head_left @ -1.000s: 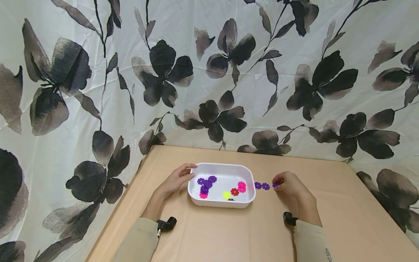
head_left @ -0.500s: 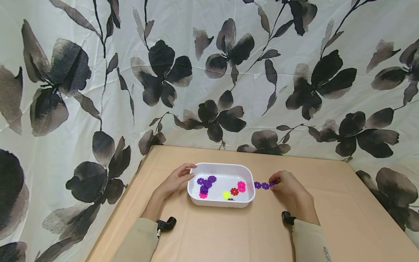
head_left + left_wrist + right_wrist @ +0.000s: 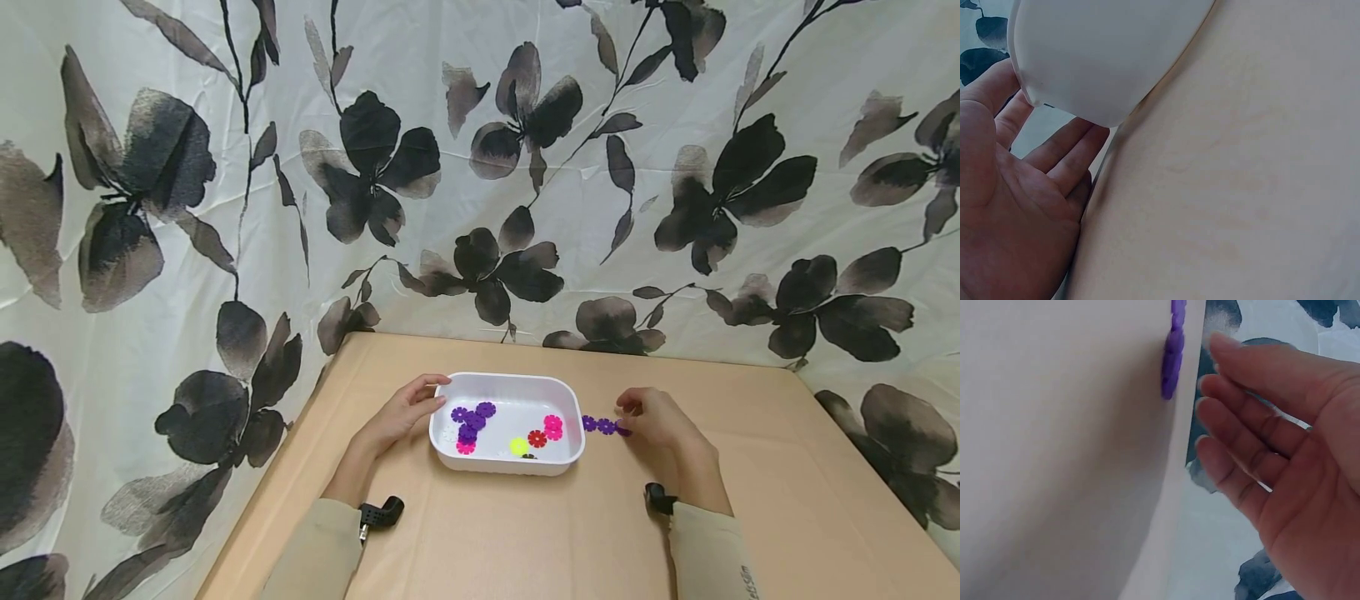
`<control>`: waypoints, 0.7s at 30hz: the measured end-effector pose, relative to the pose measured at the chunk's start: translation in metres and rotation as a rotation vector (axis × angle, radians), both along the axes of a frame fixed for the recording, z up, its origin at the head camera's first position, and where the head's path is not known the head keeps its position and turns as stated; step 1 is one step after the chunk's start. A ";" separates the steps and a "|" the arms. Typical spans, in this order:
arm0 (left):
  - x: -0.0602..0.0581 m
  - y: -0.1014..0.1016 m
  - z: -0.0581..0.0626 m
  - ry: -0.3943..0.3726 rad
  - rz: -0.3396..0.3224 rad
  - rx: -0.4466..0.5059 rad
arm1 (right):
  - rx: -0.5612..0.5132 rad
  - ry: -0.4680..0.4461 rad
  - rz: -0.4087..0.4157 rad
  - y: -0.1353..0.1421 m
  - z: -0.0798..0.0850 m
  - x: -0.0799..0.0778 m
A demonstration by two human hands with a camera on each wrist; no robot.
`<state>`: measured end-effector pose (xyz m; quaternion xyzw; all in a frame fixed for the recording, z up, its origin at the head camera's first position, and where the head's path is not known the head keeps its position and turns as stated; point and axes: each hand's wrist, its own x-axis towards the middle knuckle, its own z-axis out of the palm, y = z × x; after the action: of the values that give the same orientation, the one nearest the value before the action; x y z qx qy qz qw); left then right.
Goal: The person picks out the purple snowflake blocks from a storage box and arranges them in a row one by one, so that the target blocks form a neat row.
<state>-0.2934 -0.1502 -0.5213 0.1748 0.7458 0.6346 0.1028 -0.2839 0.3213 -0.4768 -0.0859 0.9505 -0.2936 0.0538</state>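
My R hand (image 3: 663, 425), right of ctr in the head view, grips nothing: fingers loosely bent, tips free. Nearest to them is a row of 3 purple discs (image 3: 605, 427), w/ notched edges, flat on the table btwn my fingers & the tray. Its R end sits just by my fingertips; the R wrist view, upper middle, shows a gap btwn disc & fingers. The row's L end is right by the tray's R wall; can't tell if they touch.

My L hand (image 3: 405, 408), just L of ctr, holds the tray's L end, thumb & fingers spread at rim & wall; the L wrist view, upper L, shows fingertips on the outside.

The white tray (image 3: 510, 468) is upright at lower ctr. Inside, L half: a purple cluster (image 3: 476, 421) w/ a pink disc (image 3: 466, 448) at its near edge. R half: 2 overlapping pink discs (image 3: 552, 427), a red disc (image 3: 537, 439), a yellow disc (image 3: 519, 447), & a dark sliver by the near wall, too small to ID.

Farther out: tan sleeves (image 3: 315, 550) at bottom L & R, lettering on the R one unreadable; a black wrist cam (image 3: 383, 512) on each arm; tan table (image 3: 480, 525) across the lower frame; white cloth (image 3: 300, 50) w/ dark flowers, upper frame & both sides.
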 end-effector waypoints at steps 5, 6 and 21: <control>0.000 0.000 0.001 0.000 -0.004 0.002 | -0.011 0.084 -0.021 -0.007 0.007 -0.002; -0.001 0.000 0.001 -0.002 -0.005 0.004 | -0.022 0.109 -0.025 -0.009 0.008 -0.003; -0.002 0.001 0.000 -0.008 -0.006 0.009 | -0.254 0.290 0.164 -0.084 0.024 0.000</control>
<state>-0.2954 -0.1496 -0.5210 0.1752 0.7420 0.6382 0.1069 -0.2842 0.2377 -0.4532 -0.2105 0.8935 -0.3903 -0.0709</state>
